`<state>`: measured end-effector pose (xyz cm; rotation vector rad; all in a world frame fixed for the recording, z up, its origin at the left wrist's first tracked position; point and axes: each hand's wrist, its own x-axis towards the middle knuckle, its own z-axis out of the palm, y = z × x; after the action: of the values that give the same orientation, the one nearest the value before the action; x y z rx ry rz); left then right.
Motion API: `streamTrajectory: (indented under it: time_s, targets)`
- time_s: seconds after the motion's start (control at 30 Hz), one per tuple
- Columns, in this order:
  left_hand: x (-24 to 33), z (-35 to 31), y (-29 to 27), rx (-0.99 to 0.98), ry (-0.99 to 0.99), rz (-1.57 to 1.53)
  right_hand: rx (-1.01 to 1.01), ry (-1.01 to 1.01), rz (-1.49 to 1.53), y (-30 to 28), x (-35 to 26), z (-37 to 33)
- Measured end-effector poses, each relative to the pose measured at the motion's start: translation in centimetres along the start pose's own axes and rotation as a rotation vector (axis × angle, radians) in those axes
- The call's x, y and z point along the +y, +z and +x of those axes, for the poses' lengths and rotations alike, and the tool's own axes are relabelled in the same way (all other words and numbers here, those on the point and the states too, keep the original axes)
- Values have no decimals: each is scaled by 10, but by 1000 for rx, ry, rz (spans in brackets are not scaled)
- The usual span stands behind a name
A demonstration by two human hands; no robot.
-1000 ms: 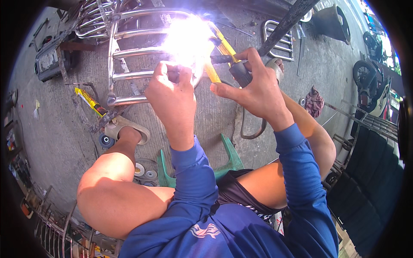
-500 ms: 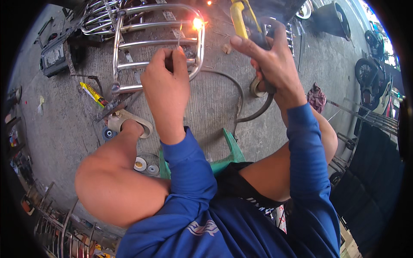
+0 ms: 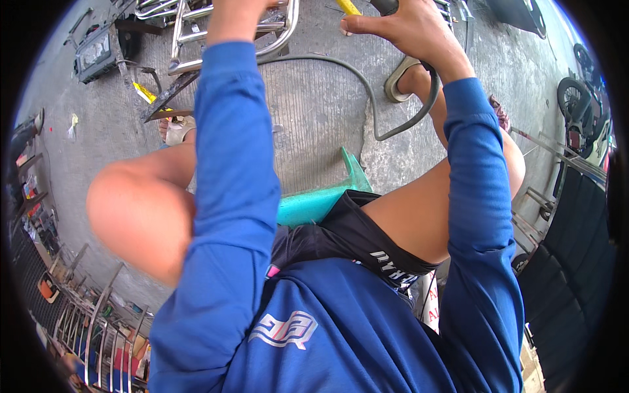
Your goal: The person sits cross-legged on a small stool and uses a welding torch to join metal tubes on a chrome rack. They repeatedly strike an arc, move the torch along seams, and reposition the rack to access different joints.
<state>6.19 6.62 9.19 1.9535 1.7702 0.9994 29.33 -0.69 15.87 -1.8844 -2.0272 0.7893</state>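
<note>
At the top edge my left hand [image 3: 237, 18] reaches over a shiny tubular metal rack [image 3: 177, 52]. Its fingers are cut off by the edge of the view, so whatever they hold is hidden. My right hand [image 3: 422, 36] is closed round the black handle of a yellow-and-black welding electrode holder [image 3: 384, 6], its thumb stretched out to the left. Most of that holder lies beyond the upper edge. A thick grey cable [image 3: 393, 133] hangs from it and loops over the concrete towards the rack.
I sit with knees apart on a green plastic stool [image 3: 314, 204]. On the left are a dark metal frame part [image 3: 95, 56], a yellow packet [image 3: 144, 92] and metal racks [image 3: 98, 327]. A parked motorcycle [image 3: 576, 108] and a black padded seat [image 3: 557, 295] are on the right.
The view has tilted down towards my body, so both hands sit higher in it. The bright welding glow and the thin rod in my left fingers are no longer visible. My left arm reaches further forward.
</note>
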Motion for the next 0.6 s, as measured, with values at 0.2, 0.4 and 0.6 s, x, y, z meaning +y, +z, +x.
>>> streamTrajectory:
  time_s: [0.2, 0.4, 0.6]
  targets:
    - [15, 78, -53, 169, 162, 395, 240, 47, 9, -25, -1, -20]
    - [24, 29, -122, -189, -12, 340, 304, 155, 865, -40, -12, -33]
    - [21, -60, -168, -315, -164, 326, -177, 80, 1828, -73, 18, -62]
